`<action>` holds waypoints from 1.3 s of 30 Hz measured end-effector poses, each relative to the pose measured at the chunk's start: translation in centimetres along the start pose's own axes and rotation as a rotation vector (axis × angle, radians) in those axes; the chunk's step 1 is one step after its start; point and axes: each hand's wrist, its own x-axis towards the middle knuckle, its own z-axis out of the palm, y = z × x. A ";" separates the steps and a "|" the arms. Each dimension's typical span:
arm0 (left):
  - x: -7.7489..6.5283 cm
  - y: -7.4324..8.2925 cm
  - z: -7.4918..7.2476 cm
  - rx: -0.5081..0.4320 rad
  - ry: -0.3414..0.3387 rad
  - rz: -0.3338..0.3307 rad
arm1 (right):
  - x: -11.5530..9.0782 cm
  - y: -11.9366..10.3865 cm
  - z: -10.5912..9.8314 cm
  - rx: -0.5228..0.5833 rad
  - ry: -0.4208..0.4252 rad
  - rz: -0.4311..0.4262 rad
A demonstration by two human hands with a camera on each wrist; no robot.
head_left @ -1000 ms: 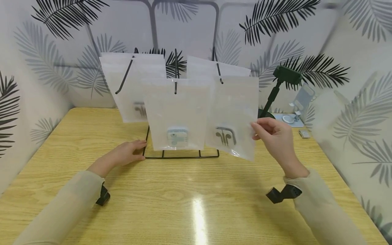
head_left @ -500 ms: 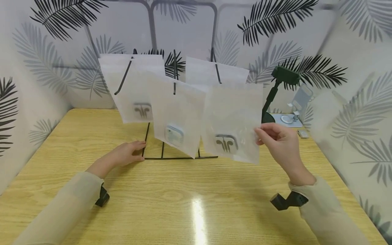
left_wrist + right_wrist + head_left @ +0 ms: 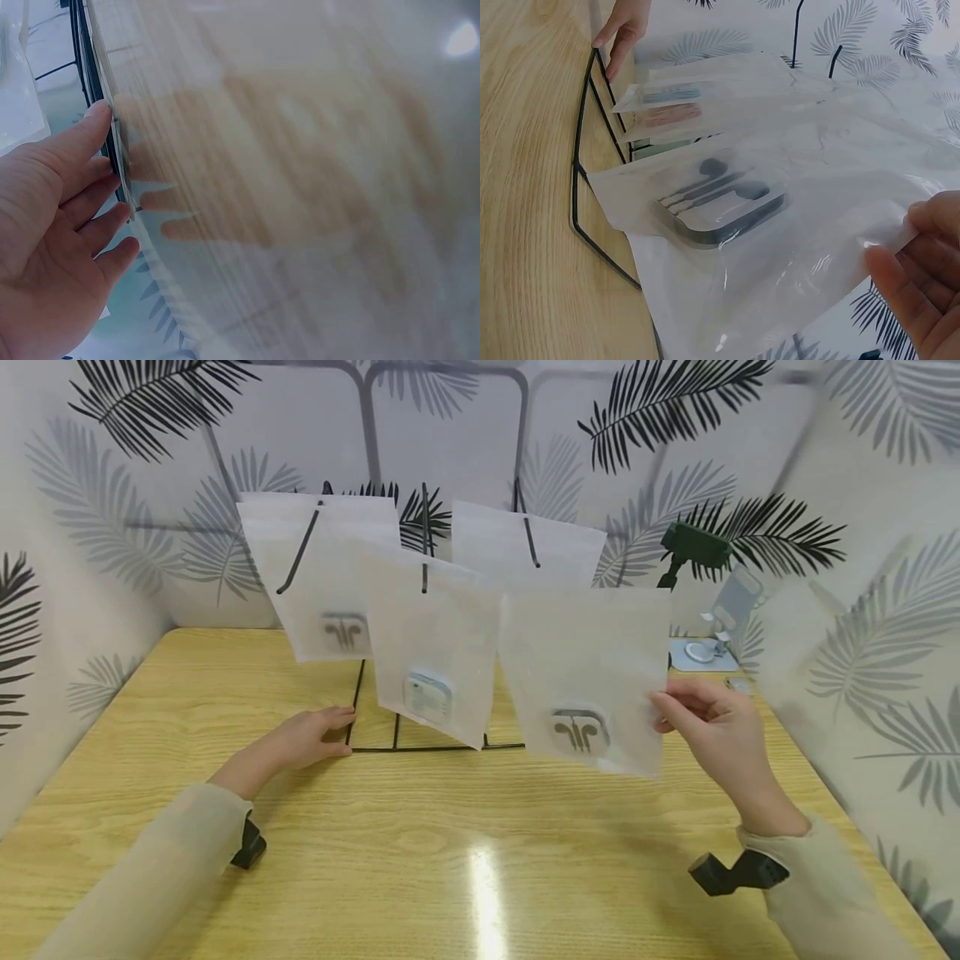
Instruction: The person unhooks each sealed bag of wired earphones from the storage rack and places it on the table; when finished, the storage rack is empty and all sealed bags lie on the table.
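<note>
My right hand (image 3: 716, 739) pinches the right edge of a translucent plastic bag (image 3: 585, 652) between thumb and fingers. Inside the bag lies a pair of earphones (image 3: 720, 199) in a flat rounded case. The bag's top edge is below the tip of the right hook (image 3: 531, 543) of a black wire display rack (image 3: 420, 749). Another bag (image 3: 435, 627), with a pale blue item in it, hangs tilted on the middle hook. At the rack's front left corner, my left hand (image 3: 300, 743) touches the base wire with extended fingertips, as the left wrist view (image 3: 67, 202) also shows.
More bags (image 3: 322, 552) hang on the left hook, one showing earphones, and others (image 3: 517, 547) stay on the right hook. Behind to the right stand a dark green stand (image 3: 697, 545) and a pale blue phone holder (image 3: 705, 652). The wooden table (image 3: 420, 860) reaches toward me.
The earphone bag has come forward, down and to the right in my right hand, off the right hook's tip. The middle bag has swung to a tilt. My left hand stays put.
</note>
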 end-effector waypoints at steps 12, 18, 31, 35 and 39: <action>-0.1 0.0 0.1 -0.015 -0.004 -0.022 | -1.9 1.7 -3.9 0.085 -0.004 0.166; -0.1 -0.1 0.2 -0.012 -0.008 -0.024 | -2.9 2.4 -6.5 0.022 -0.035 0.278; 0.0 -0.1 0.3 -0.009 0.016 -0.017 | -4.6 6.8 -12.0 0.395 -0.019 0.411; 0.0 -0.3 0.3 -0.007 0.015 -0.022 | -5.0 7.9 -13.5 0.283 -0.003 0.476; 0.1 -0.2 0.3 -0.008 0.007 -0.025 | -5.3 8.8 -14.5 0.005 -0.042 0.534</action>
